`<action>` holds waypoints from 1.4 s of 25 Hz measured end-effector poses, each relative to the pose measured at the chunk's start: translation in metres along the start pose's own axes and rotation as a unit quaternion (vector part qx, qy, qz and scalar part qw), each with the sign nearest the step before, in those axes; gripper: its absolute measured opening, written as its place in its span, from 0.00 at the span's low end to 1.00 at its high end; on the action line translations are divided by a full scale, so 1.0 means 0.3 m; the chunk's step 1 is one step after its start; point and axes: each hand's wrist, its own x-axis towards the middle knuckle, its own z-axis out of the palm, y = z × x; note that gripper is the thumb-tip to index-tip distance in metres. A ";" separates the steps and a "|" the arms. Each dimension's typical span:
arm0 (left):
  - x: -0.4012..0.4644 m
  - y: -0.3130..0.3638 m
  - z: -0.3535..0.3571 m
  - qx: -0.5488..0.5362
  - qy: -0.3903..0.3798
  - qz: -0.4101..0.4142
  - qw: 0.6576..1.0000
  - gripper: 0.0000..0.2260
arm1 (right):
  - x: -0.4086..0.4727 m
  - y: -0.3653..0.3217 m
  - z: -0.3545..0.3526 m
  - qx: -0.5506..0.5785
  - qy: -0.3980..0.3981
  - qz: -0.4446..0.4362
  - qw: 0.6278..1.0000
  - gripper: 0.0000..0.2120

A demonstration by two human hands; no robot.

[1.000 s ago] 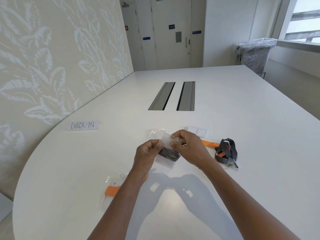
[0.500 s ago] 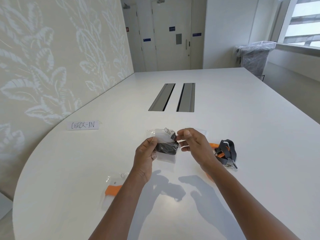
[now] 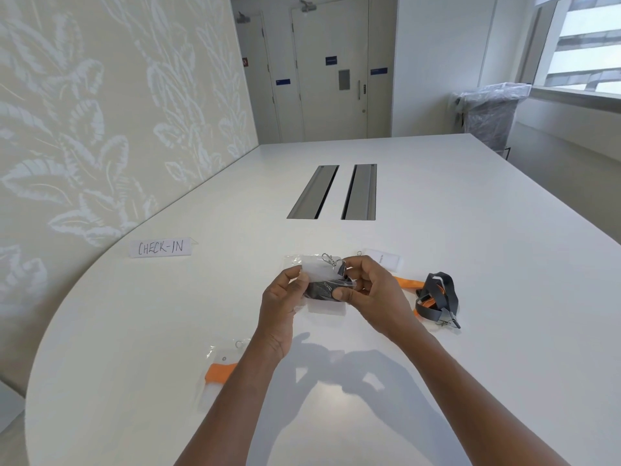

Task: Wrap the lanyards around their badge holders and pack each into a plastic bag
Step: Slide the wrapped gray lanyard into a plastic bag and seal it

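Both hands (image 3: pixel 284 297) (image 3: pixel 371 290) pinch the wrapped badge holder (image 3: pixel 327 280) between them.

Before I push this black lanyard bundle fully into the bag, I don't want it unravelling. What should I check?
1. Left hand grip on plastic bag: ok.
2. Right hand thumb pinning black lanyard: ok.
3. Lanyard wound tight around holder: cannot tell.
4. Metal clip inside the bag: not ok, sticks up.
5. Bag mouth open enough: cannot tell.
6. Loose lanyards clear of hands: ok.
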 end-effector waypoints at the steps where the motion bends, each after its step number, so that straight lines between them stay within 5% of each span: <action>1: -0.002 0.002 -0.009 0.047 -0.011 0.035 0.998 0.14 | -0.001 0.000 -0.002 0.007 0.006 0.001 1.000 0.19; 5: -0.002 0.023 -0.039 0.246 -0.050 0.158 0.955 0.26 | 0.000 0.012 0.001 0.014 0.016 0.006 1.000 0.21; 8: 0.004 0.028 -0.040 0.326 -0.062 0.189 0.924 0.23 | 0.002 0.024 0.000 0.031 0.030 0.005 0.999 0.21; 19: 0.024 0.011 -0.035 0.321 -0.023 0.183 0.929 0.12 | 0.004 0.052 -0.007 0.070 0.057 0.027 0.995 0.12; 29: 0.021 -0.008 -0.048 0.287 0.002 0.132 0.949 0.02 | -0.002 0.064 -0.021 0.014 -0.022 0.014 1.000 0.10; 35: 0.021 0.011 -0.063 0.367 -0.034 0.167 0.914 0.05 | -0.008 0.072 -0.027 -0.074 -0.022 -0.041 0.996 0.11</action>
